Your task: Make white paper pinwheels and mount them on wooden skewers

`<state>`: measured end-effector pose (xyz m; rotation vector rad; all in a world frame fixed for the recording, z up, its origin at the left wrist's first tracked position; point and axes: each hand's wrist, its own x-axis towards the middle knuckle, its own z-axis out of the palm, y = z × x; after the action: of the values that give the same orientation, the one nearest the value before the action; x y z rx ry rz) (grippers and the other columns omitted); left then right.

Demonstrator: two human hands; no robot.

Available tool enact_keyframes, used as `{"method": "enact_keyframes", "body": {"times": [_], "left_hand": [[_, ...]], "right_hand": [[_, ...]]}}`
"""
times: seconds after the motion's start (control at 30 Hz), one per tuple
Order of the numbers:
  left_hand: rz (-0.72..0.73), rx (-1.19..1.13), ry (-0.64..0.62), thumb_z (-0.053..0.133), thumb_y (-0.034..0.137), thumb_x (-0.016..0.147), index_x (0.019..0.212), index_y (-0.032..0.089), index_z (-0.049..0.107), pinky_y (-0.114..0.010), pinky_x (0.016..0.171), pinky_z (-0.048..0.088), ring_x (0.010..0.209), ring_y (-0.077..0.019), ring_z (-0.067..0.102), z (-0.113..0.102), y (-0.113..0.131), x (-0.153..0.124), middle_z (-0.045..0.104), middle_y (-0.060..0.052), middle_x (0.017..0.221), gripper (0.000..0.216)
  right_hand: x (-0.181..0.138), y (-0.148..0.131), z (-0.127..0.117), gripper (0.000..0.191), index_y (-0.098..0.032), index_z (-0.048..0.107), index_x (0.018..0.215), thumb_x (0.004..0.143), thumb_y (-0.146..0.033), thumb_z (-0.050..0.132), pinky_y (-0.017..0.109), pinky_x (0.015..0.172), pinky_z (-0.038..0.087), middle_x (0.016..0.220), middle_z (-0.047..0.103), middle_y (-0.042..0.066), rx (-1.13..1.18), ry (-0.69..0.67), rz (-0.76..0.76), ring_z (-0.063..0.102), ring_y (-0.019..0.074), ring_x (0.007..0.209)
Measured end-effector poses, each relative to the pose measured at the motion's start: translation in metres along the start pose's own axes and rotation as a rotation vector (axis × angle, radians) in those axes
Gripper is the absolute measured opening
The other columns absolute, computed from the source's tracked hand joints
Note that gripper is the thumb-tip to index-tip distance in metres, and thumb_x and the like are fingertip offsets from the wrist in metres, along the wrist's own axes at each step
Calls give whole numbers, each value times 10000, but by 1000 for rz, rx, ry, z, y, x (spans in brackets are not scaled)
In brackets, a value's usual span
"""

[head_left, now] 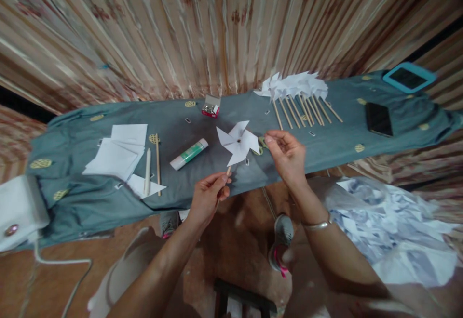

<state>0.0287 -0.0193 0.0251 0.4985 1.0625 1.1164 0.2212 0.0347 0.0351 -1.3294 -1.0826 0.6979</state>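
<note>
Pinwheel (234, 147), white paper, dark fastener at centre, face up, above the cloth (325, 149) between glue stick (189, 154) and right hand (287, 156); stick (229, 170) below the blades, pinched between thumb and curled fingers of left hand (211, 192), near the front edge. Right hand: thumb and forefinger drawn together just beside the right-hand blade, other fingers curled; contact with the paper, or anything small between the fingertips, impossible to tell. Likely faults: a creased blade, from too hard a push by the right fingertips; a tear at the centre, from a blade pulled against the fastener; a twist or a drop over the edge, from a loosened left pinch, with support seen at the stick alone. Also listed: box (211, 107), red, lid up, behind the pinwheel, liable to spill if knocked; bare stick (158, 166) and white rod (147, 171), side by side at left near the edge, liable to roll off if brushed by the left forearm; sheets (119, 152), loose pile, liable to slide if bumped; row of pinwheels (296, 86) at right rear, blades overlapping, liable to snag if disturbed
</note>
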Motion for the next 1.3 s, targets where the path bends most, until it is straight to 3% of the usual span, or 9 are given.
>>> {"method": "enact_keyframes", "body": {"times": [0.1,0.17,0.4,0.6,0.87,1.3], "left_hand": [[-22,24,-6,885,358,512,724,108,745,-185,392,251,408,-37,448,2,-3,-1,684,-42,661,357],[-30,34,-7,878,363,517,732,106,746,-187,393,258,411,-39,450,2,-6,-1,686,-46,665,360],[-74,38,-7,898,398,466,713,113,748,-182,383,254,396,-39,451,9,-11,-4,683,-40,648,406],[-78,43,-20,901,393,467,724,107,748,-179,384,250,406,-41,456,13,-12,-6,674,-36,643,414],[-63,34,-23,895,377,480,717,113,750,-182,376,242,395,-40,441,12,-17,-8,681,-44,636,383],[-57,46,-15,883,378,500,726,118,748,-188,388,260,404,-42,451,10,-16,-13,684,-39,650,370]], "right_hand": [[2,10,4,487,-211,677,992,655,-544,787,369,879,520,1018,742,82,59,-35,60,681,204,930],[1,13,7,516,-217,674,993,624,-556,796,373,899,519,1024,744,82,115,-67,149,679,214,972],[-3,4,13,453,-205,691,857,581,-548,799,293,730,514,796,749,19,266,-130,377,653,158,715],[-3,-1,9,436,-204,691,776,544,-553,813,268,673,492,669,713,-10,302,-142,410,622,141,644],[-10,-3,5,439,-214,716,768,532,-567,825,259,632,476,717,707,-2,278,-170,443,606,137,655],[-15,-5,2,426,-206,696,650,491,-573,842,230,555,407,599,618,-21,278,-166,466,497,95,572]]}}
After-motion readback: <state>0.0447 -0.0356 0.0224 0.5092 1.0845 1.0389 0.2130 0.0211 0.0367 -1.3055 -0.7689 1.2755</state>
